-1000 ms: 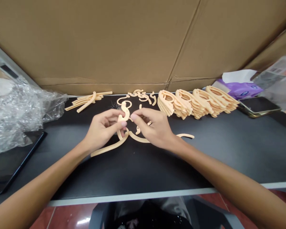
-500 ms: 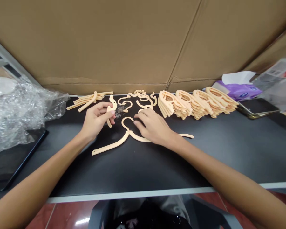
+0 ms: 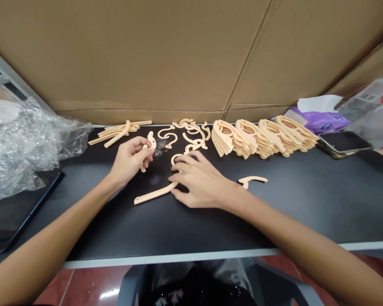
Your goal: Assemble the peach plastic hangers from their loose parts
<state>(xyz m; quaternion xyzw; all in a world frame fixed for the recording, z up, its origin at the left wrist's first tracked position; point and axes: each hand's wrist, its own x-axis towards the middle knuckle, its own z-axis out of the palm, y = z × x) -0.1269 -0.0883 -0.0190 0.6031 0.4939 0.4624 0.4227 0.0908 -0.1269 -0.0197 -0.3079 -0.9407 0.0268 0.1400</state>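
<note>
My left hand (image 3: 135, 157) pinches a beige hanger piece (image 3: 151, 139) with a rounded, holed end, held just above the table. My fingers hide its middle. My right hand (image 3: 199, 180) bends over a beige clothes hanger (image 3: 155, 194) lying flat, with thumb and fingertips around its centre joint and hook. The hanger's left arm shows in full, while its right arm lies hidden beneath my palm. Past my right wrist rests a separate curved hanger piece (image 3: 253, 179). Loose hooks (image 3: 170, 140) are scattered behind my hands.
A pile of straight hanger arms (image 3: 118, 132) sits at the back left. Folded hangers (image 3: 249, 138) stand in stacks at the back right, near a purple tissue pack (image 3: 322, 121) and a phone (image 3: 346, 141). Clear plastic wrap (image 3: 28, 144) covers part of a dark tablet-like slab (image 3: 22, 212).
My right hand has come nearer and closed over the hanger's centre, and the hanger has shifted right. The piece in my left hand has tilted slightly and sits a bit lower.
</note>
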